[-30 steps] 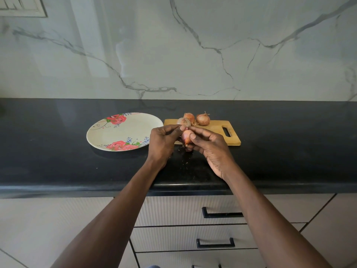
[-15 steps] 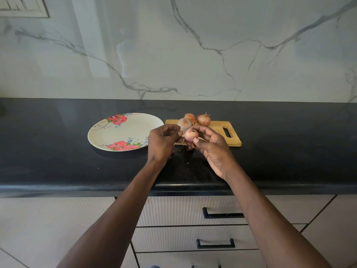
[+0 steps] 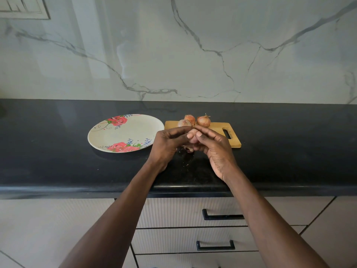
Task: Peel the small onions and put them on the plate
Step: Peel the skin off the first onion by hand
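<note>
Both hands meet just above the black counter [image 3: 58,151], left hand [image 3: 167,145] and right hand [image 3: 214,149] pinching one small pinkish onion [image 3: 193,139] between their fingertips. Three brown-skinned onions [image 3: 203,120] sit just beyond on the wooden cutting board [image 3: 234,141]; the round floral plate [image 3: 123,132] lies left.

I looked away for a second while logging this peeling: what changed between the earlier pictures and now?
The hands closed together: the left hand and right hand now wrap the held onion, which showed plainly between the fingertips before and is almost hidden now. Both kept their grip; nothing was let go. The plate, the cutting board and the three onions on it stayed put.
</note>
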### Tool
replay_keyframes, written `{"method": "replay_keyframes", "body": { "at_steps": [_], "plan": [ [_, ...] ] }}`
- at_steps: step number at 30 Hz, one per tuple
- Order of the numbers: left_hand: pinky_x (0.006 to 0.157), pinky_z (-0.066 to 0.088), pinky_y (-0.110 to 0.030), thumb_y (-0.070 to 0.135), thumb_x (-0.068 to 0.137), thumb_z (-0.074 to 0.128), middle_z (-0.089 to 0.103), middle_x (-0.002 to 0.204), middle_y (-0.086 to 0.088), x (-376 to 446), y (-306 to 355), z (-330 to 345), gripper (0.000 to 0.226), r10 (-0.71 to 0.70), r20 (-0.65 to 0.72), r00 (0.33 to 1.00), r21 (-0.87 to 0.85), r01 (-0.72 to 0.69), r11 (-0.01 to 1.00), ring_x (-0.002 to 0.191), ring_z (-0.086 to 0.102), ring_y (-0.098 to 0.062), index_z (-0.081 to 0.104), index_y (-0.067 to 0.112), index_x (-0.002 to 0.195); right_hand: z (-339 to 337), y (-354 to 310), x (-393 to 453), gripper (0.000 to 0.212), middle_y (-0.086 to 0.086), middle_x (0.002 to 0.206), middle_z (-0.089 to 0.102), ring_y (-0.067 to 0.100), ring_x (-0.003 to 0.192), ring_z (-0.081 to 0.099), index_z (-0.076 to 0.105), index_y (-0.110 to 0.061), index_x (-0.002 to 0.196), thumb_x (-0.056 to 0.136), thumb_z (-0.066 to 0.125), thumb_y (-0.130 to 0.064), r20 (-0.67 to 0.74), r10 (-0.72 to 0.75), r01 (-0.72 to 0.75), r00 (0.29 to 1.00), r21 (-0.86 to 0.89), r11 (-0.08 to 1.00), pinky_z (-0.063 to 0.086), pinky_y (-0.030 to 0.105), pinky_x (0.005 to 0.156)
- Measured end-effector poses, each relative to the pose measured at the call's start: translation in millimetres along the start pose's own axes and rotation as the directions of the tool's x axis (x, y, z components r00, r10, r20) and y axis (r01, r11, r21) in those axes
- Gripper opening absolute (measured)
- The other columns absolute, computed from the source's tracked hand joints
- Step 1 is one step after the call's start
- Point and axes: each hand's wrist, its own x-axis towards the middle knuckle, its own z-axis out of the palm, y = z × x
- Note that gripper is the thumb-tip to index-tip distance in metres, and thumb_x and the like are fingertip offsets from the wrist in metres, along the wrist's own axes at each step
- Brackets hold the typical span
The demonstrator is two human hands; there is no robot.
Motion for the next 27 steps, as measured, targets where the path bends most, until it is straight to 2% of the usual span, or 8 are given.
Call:
{"method": "replay_keyframes", "body": {
  "at_steps": [3,6,12,17,21,23,25,27],
  "plan": [
    [0.088,0.059,-0.035,0.003,0.091,0.068,0.077,0.105,-0.015,2.5,-3.1,-3.1,0.022,0.010,-0.031,0.999,0.005,-0.010,1.000,0.098,0.074,-0.028,0.073,0.002,0.112,0.9,-0.8,-1.8,0.038,0.004,0.117,0.074,0.017,0.114,0.067,0.071,-0.019,0.120,0.085,0.074,-0.005,0.059,-0.011,0.012,0.998,-0.026,1.000,0.055,0.029,0.092],
    [0.081,0.060,-0.030,0.000,0.091,0.067,0.077,0.101,-0.013,2.9,-4.4,-1.6,0.019,0.015,-0.058,0.998,0.005,-0.015,1.000,0.095,0.074,-0.026,0.074,0.000,0.108,2.4,-1.0,-3.3,0.050,0.000,0.114,0.075,0.010,0.111,0.067,0.068,-0.017,0.125,0.081,0.074,0.006,0.067,-0.018,0.026,0.998,-0.109,0.994,0.054,0.020,0.088],
    [0.077,0.059,-0.032,0.004,0.090,0.071,0.074,0.094,-0.015,6.4,-8.9,-4.1,0.008,0.048,-0.141,0.989,0.116,-0.031,0.993,0.084,0.072,-0.022,0.077,0.001,0.094,2.4,-1.9,-4.3,0.033,0.002,0.103,0.077,0.011,0.102,0.071,0.068,-0.010,0.109,0.082,0.074,0.007,0.038,-0.050,0.055,0.998,-0.149,0.987,0.055,0.021,0.081],
    [0.072,0.058,-0.027,0.006,0.092,0.070,0.076,0.085,-0.009,5.4,-8.6,-3.7,0.010,0.062,-0.177,0.982,0.145,-0.036,0.989,0.076,0.073,-0.016,0.076,-0.001,0.095,3.1,-3.1,-5.5,0.041,0.002,0.112,0.075,0.011,0.109,0.069,0.073,-0.020,0.111,0.082,0.072,0.009,0.079,-0.066,0.075,0.995,-0.107,0.991,0.055,0.023,0.086],
    [0.083,0.060,-0.042,0.013,0.093,0.069,0.077,0.091,-0.015,5.7,-9.2,-5.8,0.017,0.081,-0.164,0.983,0.154,-0.056,0.987,0.083,0.074,-0.026,0.076,0.000,0.103,2.6,0.1,-3.1,0.038,0.005,0.113,0.075,0.018,0.110,0.070,0.068,-0.016,0.116,0.087,0.068,0.007,0.076,-0.029,0.034,0.997,-0.059,0.998,0.055,0.031,0.095],
    [0.089,0.060,-0.042,0.013,0.090,0.071,0.077,0.101,-0.015,3.8,-7.2,-3.0,0.027,0.066,-0.112,0.991,0.118,-0.052,0.992,0.092,0.074,-0.029,0.073,0.000,0.113,0.4,0.7,-0.6,0.030,0.010,0.109,0.076,0.023,0.109,0.070,0.065,-0.013,0.112,0.088,0.068,0.004,0.047,-0.011,0.012,0.999,-0.008,1.000,0.052,0.038,0.099],
    [0.090,0.059,-0.039,0.017,0.083,0.076,0.077,0.106,-0.013,1.8,-5.7,-0.2,0.038,0.064,-0.073,0.995,0.114,-0.055,0.992,0.097,0.074,-0.028,0.072,0.001,0.117,-1.3,-0.4,0.7,0.023,0.014,0.107,0.075,0.025,0.109,0.070,0.066,-0.011,0.109,0.090,0.066,0.002,0.044,-0.006,0.005,0.999,0.038,0.999,0.053,0.036,0.094],
    [0.091,0.059,-0.045,0.018,0.080,0.077,0.077,0.105,-0.012,1.5,-5.2,-0.2,0.036,0.108,-0.083,0.991,0.133,-0.096,0.986,0.099,0.073,-0.031,0.075,0.002,0.112,-1.0,-1.6,0.4,0.020,0.018,0.108,0.074,0.025,0.107,0.070,0.065,-0.009,0.109,0.092,0.065,0.002,0.048,0.006,-0.010,0.999,0.069,0.998,0.055,0.033,0.090]
  ]
}}
